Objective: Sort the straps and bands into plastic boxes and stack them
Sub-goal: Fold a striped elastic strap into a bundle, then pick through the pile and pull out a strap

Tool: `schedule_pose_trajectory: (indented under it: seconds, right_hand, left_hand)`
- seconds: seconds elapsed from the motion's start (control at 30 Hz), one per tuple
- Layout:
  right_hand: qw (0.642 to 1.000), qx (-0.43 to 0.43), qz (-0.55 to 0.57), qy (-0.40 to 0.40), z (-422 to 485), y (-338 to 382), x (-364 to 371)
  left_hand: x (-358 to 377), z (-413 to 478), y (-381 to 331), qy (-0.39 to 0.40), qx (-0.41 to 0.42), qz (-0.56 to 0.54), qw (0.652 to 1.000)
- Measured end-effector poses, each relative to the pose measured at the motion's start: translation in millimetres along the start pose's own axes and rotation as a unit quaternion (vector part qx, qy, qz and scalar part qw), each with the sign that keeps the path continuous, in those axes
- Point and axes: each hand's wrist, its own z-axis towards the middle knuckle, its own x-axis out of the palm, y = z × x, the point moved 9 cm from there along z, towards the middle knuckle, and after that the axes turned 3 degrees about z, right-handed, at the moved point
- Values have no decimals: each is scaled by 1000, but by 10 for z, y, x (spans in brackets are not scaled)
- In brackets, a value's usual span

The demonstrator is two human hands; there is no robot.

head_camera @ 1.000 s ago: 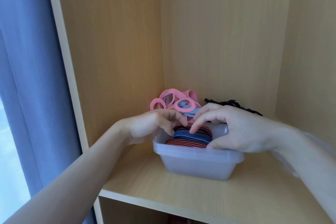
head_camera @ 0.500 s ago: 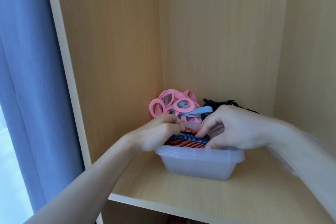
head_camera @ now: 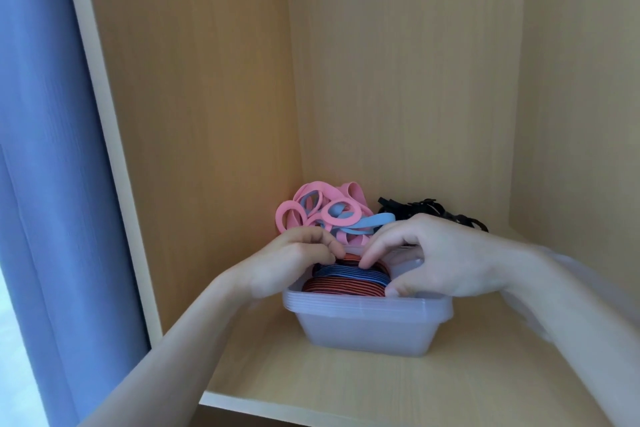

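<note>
Stack of clear plastic boxes on wooden shelf, striped bands coiled in top one. Left hand fingers curled onto coil's top edge; right hand pinching coil, forefinger and thumb. Pink and blue bands heaped just behind, black straps beside them.

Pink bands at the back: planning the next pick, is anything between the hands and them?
Nothing visible does. The pink bands lie uncovered just behind the box, right past the left hand and right hand, which both grip the striped bands inside it.
</note>
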Motion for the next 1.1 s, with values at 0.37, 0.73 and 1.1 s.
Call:
schedule_pose_trajectory:
  seconds: [0.37, 0.73, 1.1]
  right_hand:
    - [974, -30, 63, -215, -178, -72, -654]
    - [938, 60, 25, -340, -318, -470, -1052]
    - [962, 149, -101, -207, 112, -462, -1259]
  left_hand:
    - [-360, 360, -427, -91, 74, -26, 993]
    - [-598, 803, -105, -252, 68, -91, 961]
    - [-17, 704, 57, 0, -19, -156, 988]
